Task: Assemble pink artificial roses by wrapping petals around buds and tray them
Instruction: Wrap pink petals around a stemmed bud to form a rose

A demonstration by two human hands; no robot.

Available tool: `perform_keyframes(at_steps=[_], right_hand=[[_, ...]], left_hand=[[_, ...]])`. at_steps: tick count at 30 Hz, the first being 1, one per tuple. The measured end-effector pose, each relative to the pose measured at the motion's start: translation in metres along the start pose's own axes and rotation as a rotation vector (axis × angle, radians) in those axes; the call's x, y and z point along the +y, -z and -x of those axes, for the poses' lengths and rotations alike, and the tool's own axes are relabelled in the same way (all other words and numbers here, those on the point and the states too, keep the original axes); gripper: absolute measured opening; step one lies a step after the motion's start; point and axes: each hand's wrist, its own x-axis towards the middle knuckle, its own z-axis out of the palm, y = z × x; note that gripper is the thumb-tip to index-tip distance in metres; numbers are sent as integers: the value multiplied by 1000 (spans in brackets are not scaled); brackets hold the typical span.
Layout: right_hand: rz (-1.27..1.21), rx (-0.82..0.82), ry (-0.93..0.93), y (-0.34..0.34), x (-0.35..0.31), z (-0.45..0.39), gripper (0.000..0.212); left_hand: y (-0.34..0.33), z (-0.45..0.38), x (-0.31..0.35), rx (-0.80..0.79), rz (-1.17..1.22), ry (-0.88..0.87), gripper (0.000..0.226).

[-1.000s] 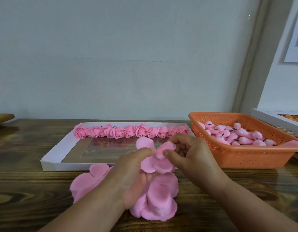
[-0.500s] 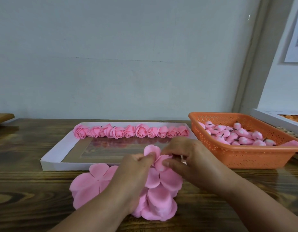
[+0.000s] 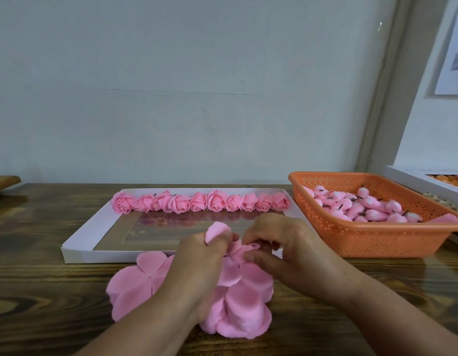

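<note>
Just in front of the tray (image 3: 78, 249), both hands work one rose: left hand (image 3: 197, 263) pinches a petal (image 3: 217, 231), right hand (image 3: 284, 250) pinches folded petals (image 3: 239, 253) round the bud. Wrapping looks half done; next, fold the loose petal in snugly.

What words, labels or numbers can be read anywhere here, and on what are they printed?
No text can be read.
The paper sheet pinned on the right wall carries a grey picture and perhaps print, too blurred to read.
The white tray, the orange basket and the white box at far right show no lettering.
</note>
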Motion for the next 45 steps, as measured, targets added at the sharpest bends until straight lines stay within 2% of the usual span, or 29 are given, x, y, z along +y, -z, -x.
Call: perform_keyframes(at_steps=[7,11,14,16,18,20,22,25,27,33,38,41,45], right_hand=[[13,-6,-17,1,1,-1,2],[-89,-3,-149,2,2,0,9],[-154,-32,-242,2,4,0,26],[-149,-57,-252,2,4,-1,22],[-165,-62,-262,3,3,-1,10],[-234,-20,-291,5,4,-1,9],[-289,18,-327,6,5,-1,13],[-341,12,-351,7,6,-2,13],[-358,3,-356,7,7,-2,11],[-406,60,-380,6,8,-4,8],[-284,45,-375,1,3,-3,16],[-255,90,-404,-1,3,-4,9],[-242,215,-477,2,11,-6,10]], left_hand=[[-2,10,0,-205,-231,-143,50],[-3,12,2,-258,-271,-177,58],[-2,14,6,-291,-309,-169,65],[-1,15,7,-353,-295,-150,72],[0,14,6,-331,-264,-107,79],[1,12,4,-288,-203,-57,75],[2,9,4,-295,-106,-11,58],[3,6,5,-345,2,64,18],[3,6,6,-358,70,110,13],[3,4,4,-394,154,115,14],[2,5,3,-383,130,103,28],[1,2,0,-362,122,111,37],[1,-4,0,-348,445,298,51]])
